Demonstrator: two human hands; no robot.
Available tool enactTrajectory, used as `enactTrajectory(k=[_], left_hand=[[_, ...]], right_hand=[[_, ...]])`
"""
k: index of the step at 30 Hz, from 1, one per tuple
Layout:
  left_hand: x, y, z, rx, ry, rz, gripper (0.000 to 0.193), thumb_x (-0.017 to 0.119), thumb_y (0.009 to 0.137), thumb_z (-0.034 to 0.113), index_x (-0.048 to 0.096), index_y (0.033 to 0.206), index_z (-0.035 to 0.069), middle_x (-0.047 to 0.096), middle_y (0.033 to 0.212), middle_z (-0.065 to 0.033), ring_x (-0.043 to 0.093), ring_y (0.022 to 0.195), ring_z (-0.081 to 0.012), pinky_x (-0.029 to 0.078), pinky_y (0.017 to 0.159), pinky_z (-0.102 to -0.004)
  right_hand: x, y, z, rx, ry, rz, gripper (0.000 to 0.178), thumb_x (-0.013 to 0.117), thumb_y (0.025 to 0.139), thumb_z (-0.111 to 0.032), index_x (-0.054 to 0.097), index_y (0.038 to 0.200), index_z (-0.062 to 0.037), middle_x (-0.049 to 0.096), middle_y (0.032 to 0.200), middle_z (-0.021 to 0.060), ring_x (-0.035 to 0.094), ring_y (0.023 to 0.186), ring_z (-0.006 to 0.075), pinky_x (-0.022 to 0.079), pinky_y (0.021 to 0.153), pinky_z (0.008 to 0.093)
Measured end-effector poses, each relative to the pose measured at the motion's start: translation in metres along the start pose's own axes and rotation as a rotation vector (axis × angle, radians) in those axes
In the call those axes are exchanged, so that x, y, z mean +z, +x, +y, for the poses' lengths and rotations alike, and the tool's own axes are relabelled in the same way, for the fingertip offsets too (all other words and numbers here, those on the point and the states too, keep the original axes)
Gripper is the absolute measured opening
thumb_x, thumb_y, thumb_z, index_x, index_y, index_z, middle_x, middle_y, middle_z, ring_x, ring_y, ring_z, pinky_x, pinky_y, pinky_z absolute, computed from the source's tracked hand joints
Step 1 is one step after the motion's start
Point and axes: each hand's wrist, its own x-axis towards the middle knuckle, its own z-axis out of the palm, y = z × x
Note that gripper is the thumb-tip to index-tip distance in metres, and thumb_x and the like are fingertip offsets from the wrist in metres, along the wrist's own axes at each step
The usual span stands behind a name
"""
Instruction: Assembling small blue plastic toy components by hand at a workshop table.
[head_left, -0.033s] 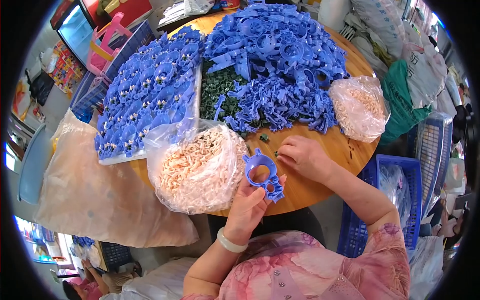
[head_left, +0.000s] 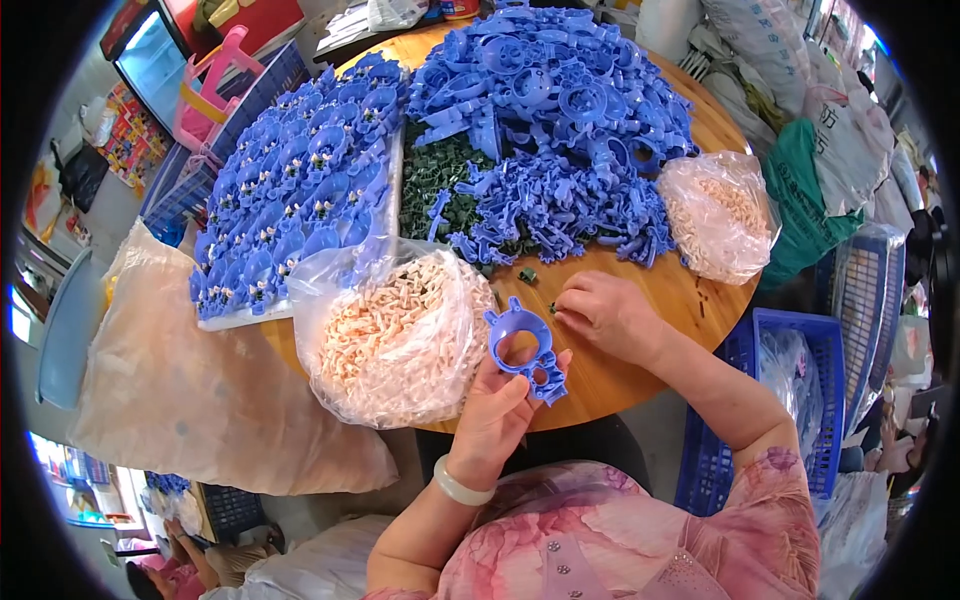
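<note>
My left hand (head_left: 495, 412) grips a blue plastic part (head_left: 516, 319) with a large ring, two small ear-like knobs and smaller holes below. It is held tilted above the table's front edge. To its right, my right hand (head_left: 610, 320) is closed in a pinch at the tabletop, with a small dark green piece (head_left: 553, 308) at its fingertips. A loose dark green piece (head_left: 527, 275) lies just beyond the two hands. Beside my left hand sits an open see-through bag (head_left: 390, 325) of small pale pegs.
Blue parts (head_left: 560, 80) form a large heap on the round wooden table (head_left: 715, 310). Smaller blue pieces (head_left: 570, 205) and a dark green pile (head_left: 440, 180) lie before it. Rows of blue assemblies (head_left: 300, 180) fill a board at left. Another peg bag (head_left: 720, 215) and a blue crate (head_left: 800, 330) are right.
</note>
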Motion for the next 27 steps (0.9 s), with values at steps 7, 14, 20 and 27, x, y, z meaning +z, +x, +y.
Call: enactTrajectory(k=[7,14,20,27], left_hand=[[0.001,0.002,0.000,0.042,0.068,-0.011,0.049,0.060,0.089,0.012,0.042,0.134,0.016,0.051,0.129,-0.0128,0.048,0.121,-0.0359,0.040,0.101,-0.0451],[-0.002,0.006,-0.006,0.074,0.047,0.004,0.062,0.064,0.082,-0.001,0.037,0.136,0.011,0.054,0.125,-0.0063,0.054,0.113,-0.0221,0.045,0.095,-0.0353],[-0.001,0.005,-0.008,0.136,0.067,0.015,0.062,0.065,0.078,-0.008,0.041,0.133,0.009,0.054,0.124,-0.0059,0.053,0.113,-0.0201,0.045,0.094,-0.0330],[-0.003,0.006,-0.011,0.149,0.121,0.003,0.061,0.066,0.078,-0.007,0.042,0.132,0.008,0.053,0.124,-0.0072,0.053,0.113,-0.0207,0.045,0.094,-0.0325]], right_hand=[[-0.006,-0.015,-0.005,0.066,0.224,0.103,0.010,0.068,0.076,-0.006,0.062,0.083,-0.0048,0.061,0.087,0.0084,0.061,0.080,0.0267,0.050,0.066,0.0338],[-0.029,-0.026,-0.058,0.026,0.280,0.208,0.015,0.072,0.072,-0.007,0.063,0.085,-0.0067,0.061,0.087,0.0061,0.060,0.078,0.0247,0.049,0.067,0.0336],[-0.020,-0.031,-0.062,-0.075,0.161,0.245,0.018,0.074,0.069,-0.009,0.064,0.085,-0.0092,0.060,0.089,0.0036,0.059,0.075,0.0220,0.047,0.064,0.0325],[-0.016,-0.034,-0.063,-0.090,0.164,0.266,0.018,0.074,0.069,-0.009,0.065,0.084,-0.0098,0.058,0.088,0.0034,0.057,0.072,0.0206,0.046,0.062,0.0317]])
